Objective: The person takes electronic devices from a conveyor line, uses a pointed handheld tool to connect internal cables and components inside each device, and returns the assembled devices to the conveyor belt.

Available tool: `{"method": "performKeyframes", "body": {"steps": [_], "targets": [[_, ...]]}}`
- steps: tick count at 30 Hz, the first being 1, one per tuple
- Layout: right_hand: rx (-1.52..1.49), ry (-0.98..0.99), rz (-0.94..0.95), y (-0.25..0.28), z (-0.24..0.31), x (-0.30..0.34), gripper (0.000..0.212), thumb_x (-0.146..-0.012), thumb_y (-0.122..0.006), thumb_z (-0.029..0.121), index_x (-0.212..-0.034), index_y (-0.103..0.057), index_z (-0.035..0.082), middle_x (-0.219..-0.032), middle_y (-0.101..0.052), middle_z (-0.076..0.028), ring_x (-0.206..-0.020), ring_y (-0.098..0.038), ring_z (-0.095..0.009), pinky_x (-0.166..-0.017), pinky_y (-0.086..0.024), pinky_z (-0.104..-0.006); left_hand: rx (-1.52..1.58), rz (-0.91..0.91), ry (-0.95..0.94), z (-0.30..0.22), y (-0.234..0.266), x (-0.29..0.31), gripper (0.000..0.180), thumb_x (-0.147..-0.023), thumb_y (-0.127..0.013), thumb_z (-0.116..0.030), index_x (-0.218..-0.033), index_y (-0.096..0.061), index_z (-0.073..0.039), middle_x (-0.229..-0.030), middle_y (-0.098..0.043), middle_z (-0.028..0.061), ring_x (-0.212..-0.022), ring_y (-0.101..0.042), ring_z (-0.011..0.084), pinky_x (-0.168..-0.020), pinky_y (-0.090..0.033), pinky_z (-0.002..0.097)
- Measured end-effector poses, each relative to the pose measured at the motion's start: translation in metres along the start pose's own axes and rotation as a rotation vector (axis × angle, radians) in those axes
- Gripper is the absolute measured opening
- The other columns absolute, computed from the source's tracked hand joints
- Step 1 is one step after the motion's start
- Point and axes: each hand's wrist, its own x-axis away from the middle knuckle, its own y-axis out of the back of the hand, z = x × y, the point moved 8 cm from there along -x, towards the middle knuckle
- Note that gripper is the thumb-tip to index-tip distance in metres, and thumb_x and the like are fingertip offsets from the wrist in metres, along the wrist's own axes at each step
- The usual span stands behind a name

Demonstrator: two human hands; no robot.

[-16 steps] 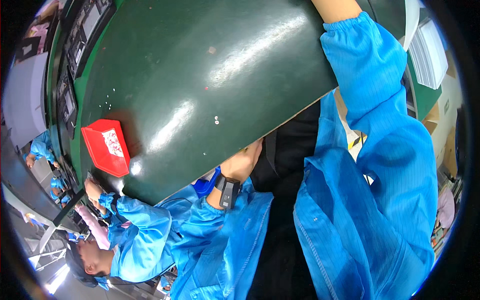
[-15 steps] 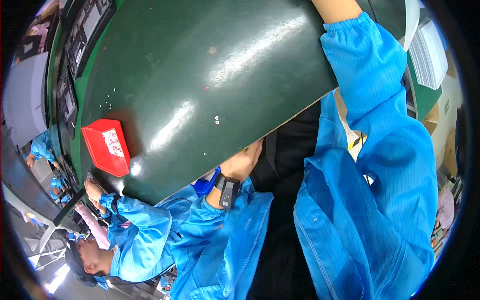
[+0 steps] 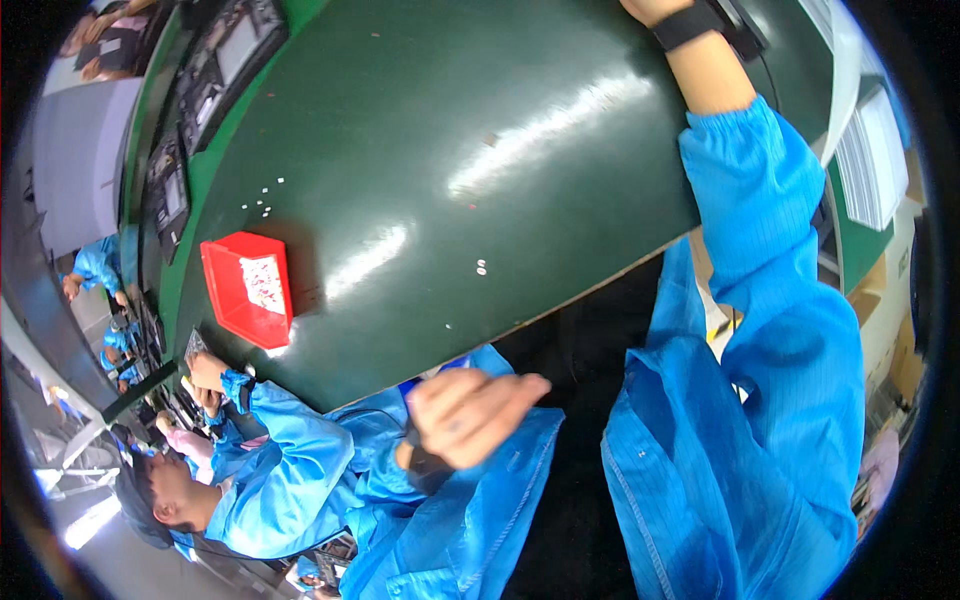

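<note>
My left hand (image 3: 470, 415) hangs near the table's front edge, in front of my blue jacket; motion smears its fingers. A black wrist device (image 3: 428, 470) is strapped behind it. My right arm reaches across to the far right of the green table (image 3: 380, 130), with a black band (image 3: 688, 25) round the wrist. The top edge of the picture cuts off most of my right hand (image 3: 650, 8), so its fingers are hidden. On the table beyond my left hand lie a pair of small white pieces (image 3: 481, 267).
At the left stands a red bin (image 3: 228, 290) holding small white pieces (image 3: 262, 284). Several more white bits lie behind it. A co-worker in blue (image 3: 270, 450) sits at the left. Dark trays with parts (image 3: 225, 65) line the far left; white sheets (image 3: 872, 155) are stacked at the right.
My left hand has risen from below the table edge into fuller view. My right hand and wristband now show at the top. The view has shifted, moving the table things rightward.
</note>
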Motion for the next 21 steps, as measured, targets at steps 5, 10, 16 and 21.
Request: {"method": "performKeyframes", "body": {"steps": [5, 10, 16, 21], "targets": [[0.052, -0.027, -0.022, -0.002, 0.014, 0.009, 0.026, -0.097, -0.073, 0.026, -0.095, -0.069, 0.000, -0.075, -0.065, -0.003, -0.062, -0.060, -0.009, -0.059, -0.049, -0.0245, -0.710, -0.505, 0.499, 0.089, 0.119, 0.029, 0.014, -0.086, -0.079, 0.004, -0.097, -0.074, -0.003, -0.087, -0.069, 0.0115, -0.071, -0.065, 0.0241, -0.061, -0.053, 0.0349], [0.132, -0.025, -0.044, 0.009, 0.005, 0.006, 0.031, -0.097, -0.073, 0.032, -0.103, -0.072, 0.001, -0.074, -0.062, 0.001, -0.066, -0.056, -0.007, -0.063, -0.044, -0.0240, -0.820, -0.613, 0.748, 0.143, 0.168, 0.075, 0.007, -0.088, -0.081, -0.005, -0.090, -0.074, -0.003, -0.087, -0.069, 0.0058, -0.062, -0.055, 0.0119, -0.054, -0.042, 0.0270], [0.116, -0.073, -0.031, 0.002, 0.004, 0.008, 0.030, -0.098, -0.073, 0.030, -0.106, -0.071, 0.001, -0.076, -0.062, 0.000, -0.066, -0.055, -0.007, -0.062, -0.043, -0.0238, -0.690, -0.561, 0.986, 0.172, 0.166, 0.107, 0.008, -0.093, -0.073, -0.011, -0.096, -0.074, -0.003, -0.093, -0.071, 0.0125, -0.081, -0.071, 0.0322, -0.072, -0.056, 0.0384], [0.103, -0.044, -0.010, -0.001, 0.008, 0.006, 0.030, -0.099, -0.071, 0.027, -0.108, -0.070, -0.001, -0.079, -0.062, -0.002, -0.069, -0.055, -0.009, -0.064, -0.043, -0.0245, -0.785, -0.559, 0.973, 0.172, 0.166, 0.108, 0.012, -0.091, -0.073, -0.010, -0.101, -0.074, -0.004, -0.097, -0.071, 0.0134, -0.085, -0.070, 0.0354, -0.074, -0.055, 0.0409]]}}
